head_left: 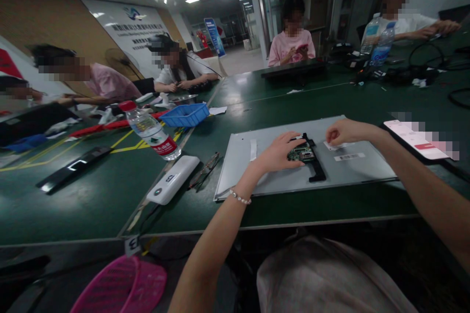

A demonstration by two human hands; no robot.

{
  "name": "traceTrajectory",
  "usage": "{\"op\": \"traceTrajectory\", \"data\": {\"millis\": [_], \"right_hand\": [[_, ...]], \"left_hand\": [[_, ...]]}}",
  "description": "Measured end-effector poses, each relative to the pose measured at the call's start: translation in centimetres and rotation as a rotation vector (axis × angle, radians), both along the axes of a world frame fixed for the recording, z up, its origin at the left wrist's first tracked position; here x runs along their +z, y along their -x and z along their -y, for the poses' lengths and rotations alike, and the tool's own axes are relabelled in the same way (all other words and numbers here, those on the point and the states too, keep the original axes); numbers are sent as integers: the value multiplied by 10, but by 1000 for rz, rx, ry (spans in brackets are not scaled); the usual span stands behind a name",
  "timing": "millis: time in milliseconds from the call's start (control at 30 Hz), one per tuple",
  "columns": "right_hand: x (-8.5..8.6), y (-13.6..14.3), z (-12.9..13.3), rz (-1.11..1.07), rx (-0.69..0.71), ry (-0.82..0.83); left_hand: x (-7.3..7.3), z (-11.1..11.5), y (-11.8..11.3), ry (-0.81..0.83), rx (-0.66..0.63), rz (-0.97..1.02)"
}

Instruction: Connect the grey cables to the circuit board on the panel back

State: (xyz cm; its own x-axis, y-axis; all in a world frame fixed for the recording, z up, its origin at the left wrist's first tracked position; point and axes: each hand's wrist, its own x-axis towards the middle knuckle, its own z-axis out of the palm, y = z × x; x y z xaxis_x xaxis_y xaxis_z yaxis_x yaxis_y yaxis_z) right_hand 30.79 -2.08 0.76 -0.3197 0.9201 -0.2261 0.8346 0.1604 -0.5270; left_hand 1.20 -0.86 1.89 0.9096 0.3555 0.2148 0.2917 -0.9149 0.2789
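Observation:
A flat grey panel (271,181), like the back of a display, lies on the green table in front of me. On it sits a black plastic bracket (317,172) with a green circuit board (304,153). My left hand (277,152) holds the board from its left side, thumb and fingers spanning its near and far edges. To the right, my right hand (343,132) is closed with curled fingers just above the panel. A small white piece (332,146) shows below those fingers; whether they grip it, I cannot tell. A barcode label (349,157) is stuck nearby.
Left of the panel are eyeglasses (204,171), a white power bank (173,180), a water bottle (156,134) and a blue tray (186,115). A lit phone (416,141) lies right. A pink basket (125,286) stands below the table edge. Several people sit around.

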Motion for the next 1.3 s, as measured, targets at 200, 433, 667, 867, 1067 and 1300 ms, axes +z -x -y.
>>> {"op": "traceTrajectory", "data": {"millis": [200,433,667,867,1067,1300], "right_hand": [[7,4,8,6,32,-6],[3,-1,6,96,19,-6],[5,0,28,-93,-93,22],[12,15,43,-361,-179,132],[-4,31,39,-493,-144,201],[-15,33,35,-424,-130,137]], "left_hand": [[0,15,-13,-105,-87,-29],[-6,14,-15,-203,-92,-76],[-4,17,-16,-230,-76,-101],[-2,20,-17,-211,-19,-114],[1,22,-16,-241,-53,-85],[-3,23,-19,-198,-77,-58]]}}
